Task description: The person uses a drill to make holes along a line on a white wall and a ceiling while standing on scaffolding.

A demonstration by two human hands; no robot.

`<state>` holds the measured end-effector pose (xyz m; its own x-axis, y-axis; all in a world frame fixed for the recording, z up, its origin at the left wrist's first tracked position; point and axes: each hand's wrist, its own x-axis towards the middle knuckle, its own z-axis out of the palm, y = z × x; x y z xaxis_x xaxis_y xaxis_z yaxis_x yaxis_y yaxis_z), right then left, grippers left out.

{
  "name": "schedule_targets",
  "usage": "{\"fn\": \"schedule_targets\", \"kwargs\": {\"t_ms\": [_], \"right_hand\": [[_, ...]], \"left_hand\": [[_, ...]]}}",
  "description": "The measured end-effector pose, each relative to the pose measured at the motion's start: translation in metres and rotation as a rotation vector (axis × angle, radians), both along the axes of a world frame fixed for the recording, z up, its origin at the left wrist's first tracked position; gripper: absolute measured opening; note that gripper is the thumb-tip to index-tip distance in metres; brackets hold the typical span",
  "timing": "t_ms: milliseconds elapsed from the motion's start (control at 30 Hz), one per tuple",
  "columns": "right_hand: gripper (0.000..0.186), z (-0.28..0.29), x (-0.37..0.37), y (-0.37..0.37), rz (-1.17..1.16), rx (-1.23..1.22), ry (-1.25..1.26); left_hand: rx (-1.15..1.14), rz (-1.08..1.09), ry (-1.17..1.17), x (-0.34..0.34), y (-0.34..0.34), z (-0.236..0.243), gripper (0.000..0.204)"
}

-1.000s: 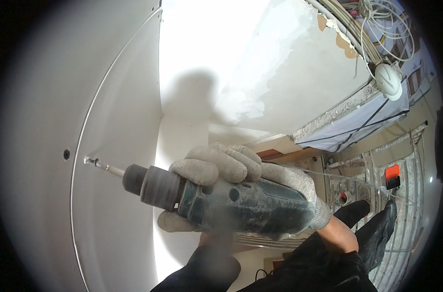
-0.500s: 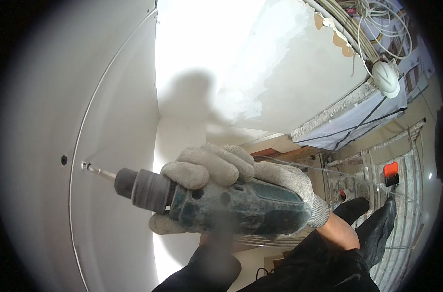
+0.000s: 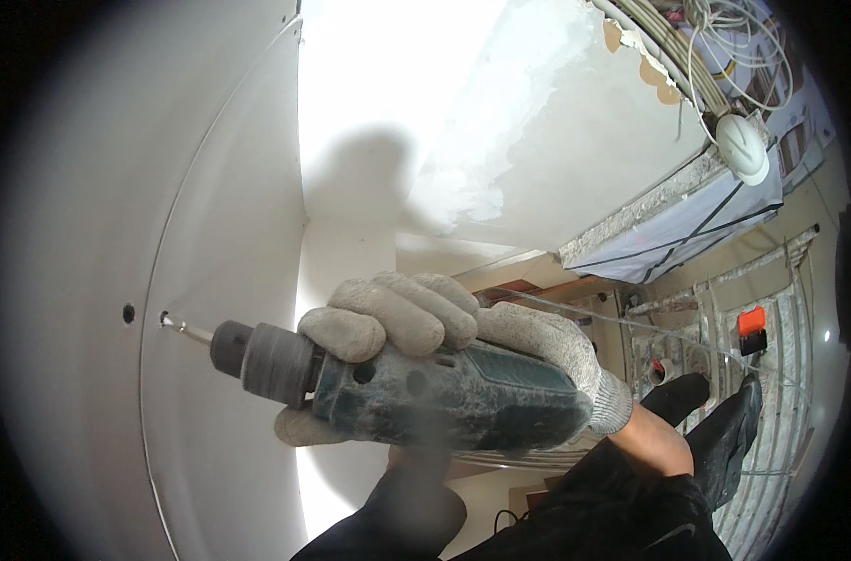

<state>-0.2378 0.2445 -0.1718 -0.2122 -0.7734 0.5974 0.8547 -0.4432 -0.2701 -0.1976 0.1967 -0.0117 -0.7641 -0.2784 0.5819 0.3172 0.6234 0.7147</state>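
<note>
A dusty dark green power drill (image 3: 463, 393) lies across the middle of the view, its chuck toward the left. From the chuck a thin metal bit (image 3: 193, 331) reaches the white wall panel (image 3: 229, 234), its tip at a small dark-rimmed spot; whether a screw head sits there is too small to tell. My left hand (image 3: 397, 313), in a grey knit glove, wraps the front of the drill body from beneath, fingers over the far side and thumb on the near side. At the rear, my gloved right hand (image 3: 547, 346) grips the drill, its lower fingers hidden.
Left of the bit, a dark round hole (image 3: 128, 313) marks the panel beside a curved seam. A white hard hat (image 3: 742, 150) hangs by looped cables at upper right. Below it, an orange and black object (image 3: 752, 330) lies among metal bars near my feet.
The drill and both hands have shifted slightly left, and the chuck is closer to the panel. My grip looks the same.
</note>
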Motion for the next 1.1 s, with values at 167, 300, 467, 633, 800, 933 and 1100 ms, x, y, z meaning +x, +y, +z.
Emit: {"fn": "schedule_targets", "kwargs": {"t_ms": [167,300,467,633,800,933,1100], "right_hand": [[0.081,0.0,-0.015,-0.004,-0.265,-0.033,0.301],[0.045,0.008,-0.02,-0.001,-0.187,0.0,0.158],[0.082,-0.015,-0.012,-0.001,-0.316,0.046,0.268],[0.077,-0.019,-0.042,0.012,-0.345,-0.001,0.438],[0.098,-0.08,-0.028,0.047,-0.095,0.384,0.02],[0.075,-0.189,0.018,0.082,0.157,0.741,-0.145],[0.054,-0.334,0.081,0.16,0.602,0.947,-0.548]], "left_hand": [[-0.006,0.037,0.095,-0.001,0.001,-0.01,0.07],[0.018,0.064,0.132,-0.003,0.002,-0.007,0.072],[0.094,-0.206,-0.053,-0.001,-0.019,-0.003,0.08],[0.116,0.028,0.002,-0.002,0.013,-0.018,0.069],[0.367,0.51,-0.244,0.006,0.021,-0.098,0.055],[0.727,0.761,-0.452,0.049,0.023,-0.238,0.046],[1.194,1.101,-0.701,0.15,0.088,-0.4,0.043]]}}
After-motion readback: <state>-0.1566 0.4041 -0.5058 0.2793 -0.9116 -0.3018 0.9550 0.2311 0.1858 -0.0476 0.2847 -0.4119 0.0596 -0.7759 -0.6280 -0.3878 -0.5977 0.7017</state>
